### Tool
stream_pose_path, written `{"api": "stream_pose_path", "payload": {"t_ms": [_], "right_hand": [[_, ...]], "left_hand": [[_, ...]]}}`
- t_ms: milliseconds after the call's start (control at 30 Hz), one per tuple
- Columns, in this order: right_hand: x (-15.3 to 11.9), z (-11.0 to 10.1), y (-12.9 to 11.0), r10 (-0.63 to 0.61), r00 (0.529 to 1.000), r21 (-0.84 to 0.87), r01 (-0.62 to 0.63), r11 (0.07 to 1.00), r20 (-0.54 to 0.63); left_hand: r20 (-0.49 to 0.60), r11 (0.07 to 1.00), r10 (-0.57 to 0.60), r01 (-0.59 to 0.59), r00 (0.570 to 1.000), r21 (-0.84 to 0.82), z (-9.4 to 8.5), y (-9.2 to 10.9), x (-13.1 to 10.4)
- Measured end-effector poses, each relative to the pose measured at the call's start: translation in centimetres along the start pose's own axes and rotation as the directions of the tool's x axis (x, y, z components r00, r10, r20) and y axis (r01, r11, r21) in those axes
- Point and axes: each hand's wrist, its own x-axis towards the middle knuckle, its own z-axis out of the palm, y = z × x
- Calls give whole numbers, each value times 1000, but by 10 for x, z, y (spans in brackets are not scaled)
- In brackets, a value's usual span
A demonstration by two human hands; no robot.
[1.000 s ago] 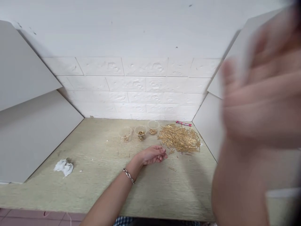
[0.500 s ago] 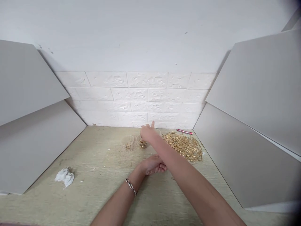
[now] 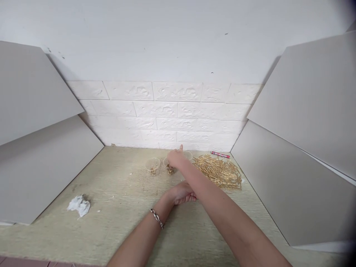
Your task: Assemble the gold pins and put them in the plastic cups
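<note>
My right hand (image 3: 177,158) is at the middle clear plastic cup (image 3: 166,162), its lower fingers dipping inside the rim and one finger sticking up. Short brass-coloured pieces (image 3: 170,171) lie in that cup. The fingertips are hidden, and they look pinched together. My left hand (image 3: 183,192), with a chain bracelet at the wrist, rests low in front of the cups, palm turned up and fingers curled. My right forearm crosses over it and hides part of the fingers, so I cannot see what they hold.
Left of the middle cup stands another clear cup (image 3: 152,161) with a few brass bits. A third clear cup (image 3: 189,153) is partly behind my right arm. Thin brass rods (image 3: 218,172) lie heaped at right, by a red pen (image 3: 220,154). Crumpled white tissue (image 3: 79,206) lies left. Grey panels flank the table.
The whole view has shifted slightly. My right fingers sit a little deeper at the middle cup. My left hand stays in nearly the same place, its fingers curled a bit tighter.
</note>
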Motion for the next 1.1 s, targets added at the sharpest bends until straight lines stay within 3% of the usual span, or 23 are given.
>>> {"api": "stream_pose_path", "payload": {"t_ms": [233,600,800,967,1100], "right_hand": [[-10,-4,2,-64,998,37,65,997,-30],[-17,-16,5,-110,993,35,108,994,53],[-19,-17,5,-137,990,22,136,990,38],[-35,-30,8,-142,968,89,163,983,-206],[-68,-28,20,11,916,321,129,938,-401]], "left_hand": [[-30,991,-121,120,992,-52,-6,3,3],[31,998,-29,30,999,-63,-11,-3,2],[-47,994,-86,83,995,-68,-6,3,2],[-82,989,-135,129,988,-66,-2,16,-6],[-107,994,-57,47,993,-97,-8,22,-12]]}}
